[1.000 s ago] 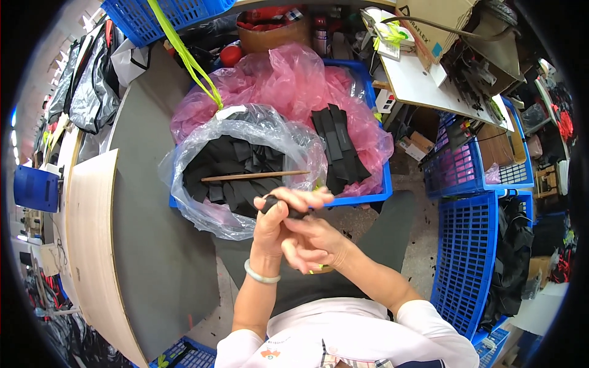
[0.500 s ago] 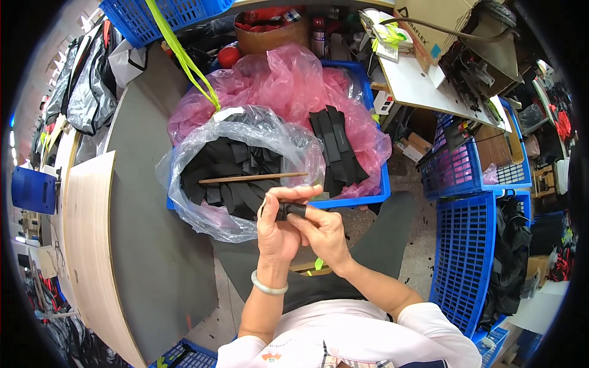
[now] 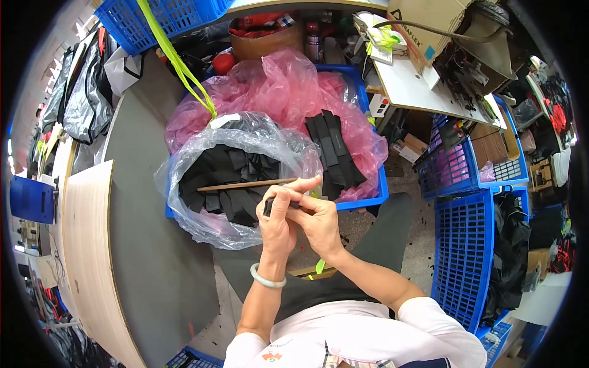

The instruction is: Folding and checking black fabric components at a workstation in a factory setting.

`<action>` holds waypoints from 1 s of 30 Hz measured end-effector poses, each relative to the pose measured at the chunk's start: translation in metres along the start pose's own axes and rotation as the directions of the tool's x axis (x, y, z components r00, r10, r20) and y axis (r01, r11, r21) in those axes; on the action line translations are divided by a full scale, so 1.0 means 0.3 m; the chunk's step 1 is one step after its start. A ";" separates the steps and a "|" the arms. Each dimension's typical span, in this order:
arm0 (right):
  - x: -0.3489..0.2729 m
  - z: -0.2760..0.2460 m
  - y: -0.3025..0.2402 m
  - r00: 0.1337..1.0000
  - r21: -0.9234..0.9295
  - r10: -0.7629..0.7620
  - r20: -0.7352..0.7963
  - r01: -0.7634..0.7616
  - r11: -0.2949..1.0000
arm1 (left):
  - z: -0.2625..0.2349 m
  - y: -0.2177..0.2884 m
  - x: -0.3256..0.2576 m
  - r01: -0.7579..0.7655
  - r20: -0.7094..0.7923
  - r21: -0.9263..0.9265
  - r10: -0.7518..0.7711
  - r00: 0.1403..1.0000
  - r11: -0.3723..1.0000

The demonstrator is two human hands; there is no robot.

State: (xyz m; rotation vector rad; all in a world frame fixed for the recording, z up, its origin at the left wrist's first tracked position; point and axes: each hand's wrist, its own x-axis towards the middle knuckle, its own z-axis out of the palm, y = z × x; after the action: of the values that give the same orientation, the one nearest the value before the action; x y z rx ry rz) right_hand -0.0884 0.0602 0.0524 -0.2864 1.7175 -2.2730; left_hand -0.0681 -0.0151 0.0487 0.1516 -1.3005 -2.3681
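Note:
Both hands meet above the front of a clear plastic bag. My left hand (image 3: 279, 221), a pale bangle (image 3: 267, 276) on its wrist, is closed round a small black fabric piece (image 3: 269, 207), mostly hidden by the fingers. My right hand (image 3: 320, 226) pinches at the same piece from the right, its fingertips against the left hand's. Just beyond them the clear bag (image 3: 205, 227) lies open, full of black fabric pieces (image 3: 211, 162). Across these rests a thin wooden stick (image 3: 239, 186), its right end reaching near my fingers.
A blue crate (image 3: 381, 195) holds the bag, a pink plastic bag (image 3: 279, 80) and flat black strips (image 3: 334, 153). A grey board (image 3: 159, 257) stands on the left. Blue baskets (image 3: 460, 257) stack on the right. Yellow-green cords (image 3: 178, 61) hang down to the clear bag.
My fingers have closed further over the black piece, so less of it shows. The left fingers have folded in, and the right hand has shifted slightly left. The view has moved a little.

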 end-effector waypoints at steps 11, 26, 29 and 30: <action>0.002 -0.089 0.078 0.972 -0.226 -0.073 0.222 0.124 0.966 | -0.054 -0.005 0.010 0.175 -0.087 -0.273 -0.205 0.975 0.946; 0.010 -0.150 0.054 0.788 -0.650 0.155 0.595 0.360 0.669 | -0.072 0.030 -0.013 0.269 -0.102 -0.515 -0.369 0.924 0.814; -0.006 -0.146 0.085 0.777 -0.672 0.040 0.628 0.516 0.531 | -0.089 -0.030 -0.006 0.268 -0.023 -0.579 -0.344 0.939 0.770; -0.001 -0.139 0.098 0.776 -0.672 0.040 0.630 0.518 0.530 | -0.082 -0.047 -0.011 0.252 -0.065 -0.536 -0.338 0.939 0.805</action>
State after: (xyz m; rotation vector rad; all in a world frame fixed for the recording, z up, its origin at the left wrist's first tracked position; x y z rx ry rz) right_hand -0.0986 0.0905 0.0126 -1.3601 2.3061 -1.0472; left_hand -0.0624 -0.0264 0.0230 0.3900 -0.5476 -2.8154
